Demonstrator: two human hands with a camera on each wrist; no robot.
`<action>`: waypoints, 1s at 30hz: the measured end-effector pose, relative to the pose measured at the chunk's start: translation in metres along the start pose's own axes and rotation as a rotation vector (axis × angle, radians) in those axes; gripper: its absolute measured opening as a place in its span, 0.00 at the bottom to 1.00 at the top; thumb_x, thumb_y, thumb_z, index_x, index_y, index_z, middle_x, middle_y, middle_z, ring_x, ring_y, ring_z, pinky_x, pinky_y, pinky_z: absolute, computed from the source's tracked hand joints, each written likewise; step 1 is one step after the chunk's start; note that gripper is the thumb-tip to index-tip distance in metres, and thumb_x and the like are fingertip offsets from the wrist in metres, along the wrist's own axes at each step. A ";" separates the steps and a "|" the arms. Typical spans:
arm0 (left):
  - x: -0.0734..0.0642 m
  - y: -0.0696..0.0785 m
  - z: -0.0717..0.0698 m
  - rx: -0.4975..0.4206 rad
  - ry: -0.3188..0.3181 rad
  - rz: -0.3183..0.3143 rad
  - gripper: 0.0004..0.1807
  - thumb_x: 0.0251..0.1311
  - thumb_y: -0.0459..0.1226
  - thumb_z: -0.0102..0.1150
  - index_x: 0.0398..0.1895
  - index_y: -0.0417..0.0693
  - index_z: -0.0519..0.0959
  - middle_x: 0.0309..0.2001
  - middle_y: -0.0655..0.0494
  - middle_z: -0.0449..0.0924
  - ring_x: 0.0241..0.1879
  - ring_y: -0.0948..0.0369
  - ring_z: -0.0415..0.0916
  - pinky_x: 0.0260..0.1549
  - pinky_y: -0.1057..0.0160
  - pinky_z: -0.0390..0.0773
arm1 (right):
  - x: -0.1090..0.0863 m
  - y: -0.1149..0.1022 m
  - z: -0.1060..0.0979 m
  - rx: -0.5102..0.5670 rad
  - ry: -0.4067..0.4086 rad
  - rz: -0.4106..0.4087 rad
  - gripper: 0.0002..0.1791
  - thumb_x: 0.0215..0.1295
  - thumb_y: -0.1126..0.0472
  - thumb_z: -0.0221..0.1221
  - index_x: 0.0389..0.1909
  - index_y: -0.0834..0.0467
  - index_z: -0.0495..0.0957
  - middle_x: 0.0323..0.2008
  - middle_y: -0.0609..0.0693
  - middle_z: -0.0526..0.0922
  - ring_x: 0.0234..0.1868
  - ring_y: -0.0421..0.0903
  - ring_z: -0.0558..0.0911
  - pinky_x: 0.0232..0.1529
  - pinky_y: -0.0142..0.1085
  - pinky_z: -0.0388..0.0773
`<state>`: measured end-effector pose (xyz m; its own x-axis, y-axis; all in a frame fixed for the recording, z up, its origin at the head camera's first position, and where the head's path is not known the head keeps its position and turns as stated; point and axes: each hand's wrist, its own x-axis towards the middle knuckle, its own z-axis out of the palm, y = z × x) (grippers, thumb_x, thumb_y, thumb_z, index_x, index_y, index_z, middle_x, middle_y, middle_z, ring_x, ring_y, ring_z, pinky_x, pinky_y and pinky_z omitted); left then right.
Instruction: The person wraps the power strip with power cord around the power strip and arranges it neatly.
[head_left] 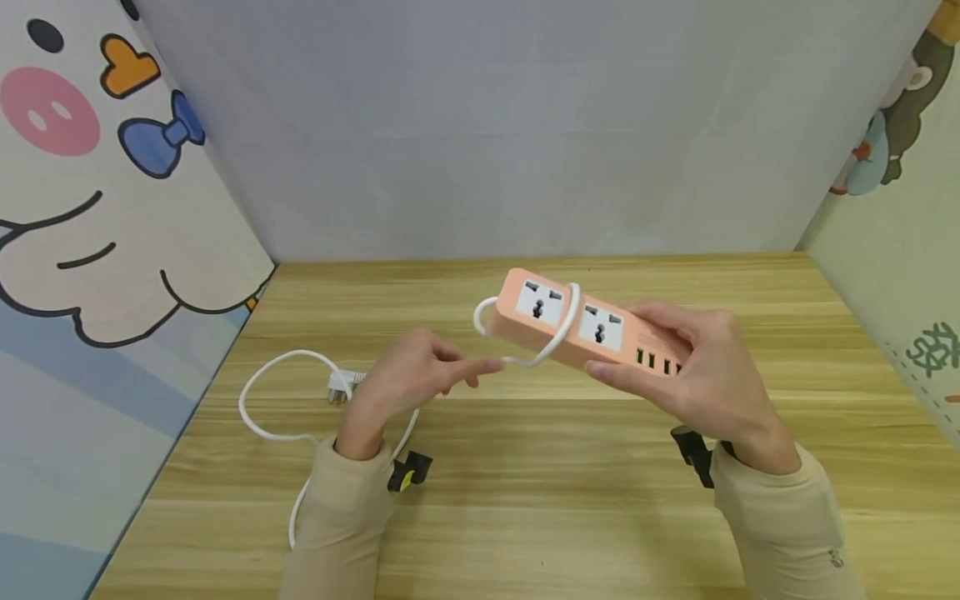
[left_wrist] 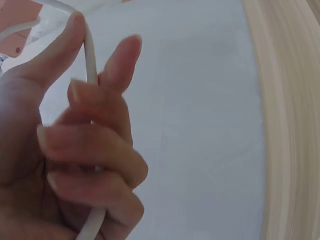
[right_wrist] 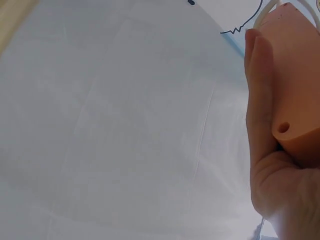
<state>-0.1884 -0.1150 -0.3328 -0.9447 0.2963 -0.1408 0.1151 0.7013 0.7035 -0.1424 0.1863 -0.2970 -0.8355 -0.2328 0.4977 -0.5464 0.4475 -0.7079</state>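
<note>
A pink power strip with white sockets and a row of USB ports is held up above the table, tilted, by my right hand. That hand grips its right end, thumb in front and fingers behind. A white cord leaves the strip's left end and loops once around its body. Left of the strip, my left hand holds the cord, which runs along the thumb and through the curled fingers in the left wrist view. The right wrist view shows the strip's plain underside against the palm.
The cord's slack curves over the wooden table at the left, with its white plug lying beside the left hand. A pale grey panel rises behind the table, and cartoon-printed panels stand at both sides.
</note>
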 end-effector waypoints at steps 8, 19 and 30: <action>0.005 -0.004 -0.001 0.023 0.149 -0.047 0.21 0.57 0.60 0.66 0.21 0.56 0.88 0.17 0.63 0.75 0.20 0.61 0.63 0.23 0.64 0.64 | -0.002 -0.004 -0.001 0.044 -0.085 -0.014 0.22 0.47 0.65 0.78 0.45 0.49 0.87 0.32 0.43 0.88 0.22 0.41 0.77 0.24 0.31 0.72; 0.005 -0.005 0.001 -0.018 0.219 0.037 0.20 0.65 0.49 0.66 0.21 0.47 0.80 0.15 0.61 0.62 0.18 0.62 0.58 0.23 0.65 0.61 | -0.003 -0.003 0.001 0.035 -0.198 -0.050 0.23 0.46 0.61 0.80 0.46 0.49 0.86 0.31 0.41 0.86 0.21 0.39 0.75 0.23 0.31 0.73; 0.005 -0.005 0.003 -0.081 0.363 0.029 0.26 0.53 0.54 0.75 0.14 0.49 0.74 0.14 0.62 0.66 0.17 0.63 0.58 0.20 0.66 0.61 | -0.005 -0.002 0.002 -0.019 -0.257 -0.115 0.23 0.43 0.58 0.81 0.43 0.50 0.86 0.28 0.39 0.85 0.19 0.34 0.75 0.22 0.28 0.72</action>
<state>-0.1924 -0.1149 -0.3389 -0.9904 0.0565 0.1261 0.1329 0.6383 0.7582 -0.1374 0.1852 -0.2990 -0.7564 -0.4934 0.4294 -0.6396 0.4207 -0.6433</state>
